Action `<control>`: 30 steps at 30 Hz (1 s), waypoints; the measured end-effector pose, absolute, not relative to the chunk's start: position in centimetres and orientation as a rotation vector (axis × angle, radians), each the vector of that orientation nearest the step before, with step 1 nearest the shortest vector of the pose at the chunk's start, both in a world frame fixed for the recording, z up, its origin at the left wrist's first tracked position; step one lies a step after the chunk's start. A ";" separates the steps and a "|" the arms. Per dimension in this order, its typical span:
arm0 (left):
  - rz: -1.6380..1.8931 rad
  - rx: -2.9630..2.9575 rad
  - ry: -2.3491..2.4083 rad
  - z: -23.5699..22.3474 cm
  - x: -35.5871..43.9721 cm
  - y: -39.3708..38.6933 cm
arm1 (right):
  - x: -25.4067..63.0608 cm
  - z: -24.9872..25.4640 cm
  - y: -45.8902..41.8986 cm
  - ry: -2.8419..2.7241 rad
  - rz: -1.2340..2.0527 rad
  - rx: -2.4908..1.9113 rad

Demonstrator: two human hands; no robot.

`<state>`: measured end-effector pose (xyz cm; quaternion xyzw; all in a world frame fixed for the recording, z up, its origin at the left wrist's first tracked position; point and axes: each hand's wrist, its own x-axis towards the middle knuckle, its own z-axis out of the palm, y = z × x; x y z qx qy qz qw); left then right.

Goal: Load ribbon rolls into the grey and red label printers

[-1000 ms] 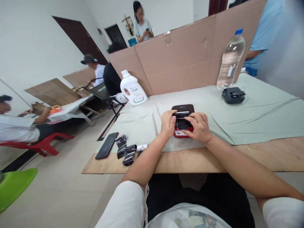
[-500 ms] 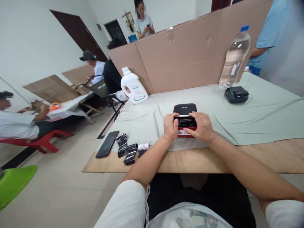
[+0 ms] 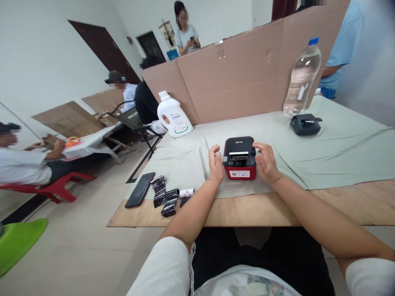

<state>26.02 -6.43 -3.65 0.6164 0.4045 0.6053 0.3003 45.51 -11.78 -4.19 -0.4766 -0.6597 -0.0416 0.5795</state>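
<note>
A small label printer [image 3: 240, 158] with a black top and red sides stands on the cloth in front of me. White paper shows at the slot across its lid, and a printed sticker is on its front. My left hand [image 3: 216, 165] is beside its left side, fingers apart and holding nothing. On the other side, my right hand [image 3: 267, 163] is open near the right edge of the printer, its fingers curved and empty. To the left lie black film rolls [image 3: 170, 201], a white paper roll [image 3: 187, 192] and a black phone [image 3: 140, 189].
A white jug [image 3: 174, 115] and a large water bottle [image 3: 303, 78] stand before a cardboard partition [image 3: 234, 78]. A dark device [image 3: 305, 124] sits at the right. The wooden table edge [image 3: 247, 211] runs along my side. Several people are beyond the table.
Both hands have come off the printer's lid and spread to either side of it. The lid, raised at its front before, now lies down flat.
</note>
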 end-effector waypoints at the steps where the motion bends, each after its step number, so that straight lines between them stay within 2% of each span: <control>1: 1.497 1.482 1.091 -3.7 26.0 -6.1 | 45.8 -4.6 -11.3 -1.468 -0.063 -1.190; 5: 1.013 1.050 0.932 -3.3 26.3 -5.9 | 46.5 -6.7 -9.6 -1.410 0.191 -1.547; 8: 0.884 0.983 0.824 -2.4 26.7 -7.1 | 46.4 -7.6 -9.3 -1.389 0.352 -1.617; 15: 1.041 1.039 0.735 0.2 25.9 -7.1 | 45.1 -6.5 -10.9 -1.423 0.276 -1.396; 20: 0.954 0.703 0.973 2.6 22.0 -0.8 | 44.1 -6.5 -11.5 -1.801 0.248 -1.512; 25: 1.218 0.671 1.109 4.7 16.2 6.9 | 43.3 -6.8 -11.8 -2.002 0.255 -1.683; 30: 1.394 0.610 1.281 5.1 13.0 10.8 | 43.1 -6.6 -12.1 -2.064 0.271 -1.756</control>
